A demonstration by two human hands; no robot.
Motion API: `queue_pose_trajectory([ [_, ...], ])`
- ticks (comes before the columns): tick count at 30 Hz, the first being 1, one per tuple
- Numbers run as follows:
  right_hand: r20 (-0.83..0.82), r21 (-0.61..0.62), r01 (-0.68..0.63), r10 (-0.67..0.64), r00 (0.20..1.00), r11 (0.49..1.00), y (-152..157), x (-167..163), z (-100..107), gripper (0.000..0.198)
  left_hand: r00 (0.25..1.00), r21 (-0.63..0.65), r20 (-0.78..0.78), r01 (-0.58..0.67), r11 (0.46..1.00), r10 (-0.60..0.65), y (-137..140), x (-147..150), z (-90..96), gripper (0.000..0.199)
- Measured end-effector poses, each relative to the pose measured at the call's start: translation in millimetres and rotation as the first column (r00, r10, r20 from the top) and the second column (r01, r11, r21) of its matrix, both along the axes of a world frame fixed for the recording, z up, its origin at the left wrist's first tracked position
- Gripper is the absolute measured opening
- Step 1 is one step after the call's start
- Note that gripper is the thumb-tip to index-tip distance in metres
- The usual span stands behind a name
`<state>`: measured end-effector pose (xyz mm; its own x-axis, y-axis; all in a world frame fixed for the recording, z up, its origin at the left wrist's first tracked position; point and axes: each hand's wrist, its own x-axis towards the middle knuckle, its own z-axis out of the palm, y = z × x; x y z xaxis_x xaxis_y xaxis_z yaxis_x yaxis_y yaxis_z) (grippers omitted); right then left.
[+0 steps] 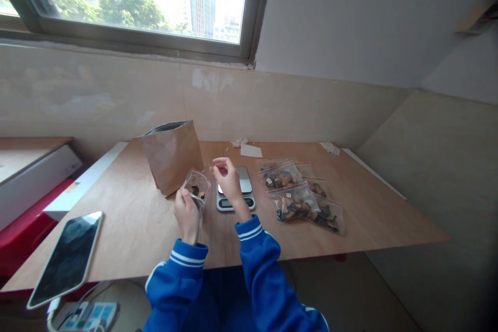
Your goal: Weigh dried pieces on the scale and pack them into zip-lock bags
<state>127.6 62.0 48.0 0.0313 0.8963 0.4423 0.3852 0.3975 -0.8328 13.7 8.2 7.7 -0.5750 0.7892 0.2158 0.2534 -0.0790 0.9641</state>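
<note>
My left hand point(187, 213) is closed around an opened clear zip bag point(202, 198), held tilted above the table, with a few dark and tan dried pieces point(197, 191) inside. In a pinch between thumb and fingers, my right hand point(229, 180) has a small brown dried piece point(212, 170), just right of the bag's mouth. Beneath that hand lies a kitchen scale point(246, 184) with a silver plate; its display is partly covered by my wrist. A large brown paper bag point(171, 155) stands open behind my left hand.
Several filled zip bags point(294, 202) lie overlapping right of the scale. A white card point(251, 151) and crumpled tissue point(330, 148) are near the back edge. At the left front, a phone point(68, 257) with a cable overhangs the table edge point(128, 278).
</note>
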Motion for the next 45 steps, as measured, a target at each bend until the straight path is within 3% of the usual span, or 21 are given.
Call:
queue_pose_trajectory([
  [3, 0.032, 0.005, -0.135, 0.135, 0.99, 0.991, -9, -3, 14, 0.026, 0.998, 0.014, 0.056, 0.024, 1.0, -0.024, -3, 4, -0.6, 0.032],
  [5, 0.054, 0.019, -0.095, 0.094, 0.994, 0.995, -20, 0, 14, 0.026, 0.995, 0.022, 0.099, 0.023, 0.999, -0.025, -5, 5, -0.7, 0.033],
  [8, -0.005, -0.082, -0.063, 0.063, 0.998, 0.995, -45, 9, 1, 0.035, 0.984, 0.046, 0.179, 0.012, 0.999, -0.02, -10, 7, 1.1, 0.034],
  [11, -0.068, -0.229, -0.182, 0.171, 0.983, 0.956, -76, 15, -17, 0.068, 0.953, 0.087, 0.297, 0.029, 0.996, -0.053, -21, 16, 6.6, 0.034],
  [12, -0.098, -0.232, -0.225, 0.207, 0.973, 0.946, -84, 14, -22, 0.075, 0.939, 0.102, 0.335, 0.051, 0.994, -0.082, -26, 20, 9.0, 0.034],
  [14, -0.176, -0.174, -0.257, 0.227, 0.958, 0.951, -95, 11, -28, 0.067, 0.909, 0.13, 0.383, 0.124, 0.984, -0.165, -38, 32, 13.6, 0.033],
  [16, -0.257, -0.1, -0.201, 0.17, 0.951, 0.974, -98, 10, -31, 0.045, 0.89, 0.158, 0.371, 0.222, 0.962, -0.266, -52, 42, 16.2, 0.035],
  [18, -0.309, -0.078, -0.116, 0.086, 0.947, 0.99, -97, 15, -32, 0.038, 0.896, 0.181, 0.304, 0.279, 0.943, -0.323, -63, 49, 15.4, 0.037],
  [22, -0.354, -0.107, 0.017, -0.054, 0.934, 0.994, -96, 41, -34, 0.042, 0.976, 0.199, 0.132, 0.144, 0.969, -0.172, -62, 44, 6.5, 0.034],
  [24, -0.368, -0.125, 0.077, -0.118, 0.922, 0.989, -97, 56, -36, 0.045, 0.976, 0.155, 0.159, 0.124, 0.98, -0.148, -52, 36, 1.8, 0.047],
  [26, -0.383, -0.138, 0.097, -0.143, 0.912, 0.986, -98, 67, -40, 0.045, 0.91, 0.109, 0.267, 0.298, 0.948, -0.316, -41, 30, -2.6, 0.05],
  [29, -0.414, -0.139, 0.097, -0.147, 0.898, 0.986, -96, 74, -50, 0.042, 0.746, 0.088, 0.424, 0.53, 0.844, -0.513, -30, 28, -11.9, 0.047],
  [31, -0.437, -0.133, 0.15, -0.194, 0.878, 0.98, -92, 74, -59, 0.038, 0.715, 0.087, 0.494, 0.525, 0.847, -0.494, -28, 31, -21.0, 0.048],
  [36, -0.475, -0.15, 0.253, -0.294, 0.83, 0.956, -86, 76, -75, 0.036, 0.726, 0.115, 0.534, 0.447, 0.887, -0.434, -27, 37, -41.7, 0.043],
  [40, -0.382, -0.144, 0.298, -0.331, 0.863, 0.944, -87, 84, -77, 0.047, 0.752, 0.15, 0.488, 0.428, 0.891, -0.443, -28, 38, -42.5, 0.04],
  [45, -0.293, -0.094, 0.334, -0.346, 0.891, 0.938, -89, 87, -79, 0.051, 0.722, 0.145, 0.547, 0.417, 0.897, -0.424, -29, 41, -41.7, 0.042],
])
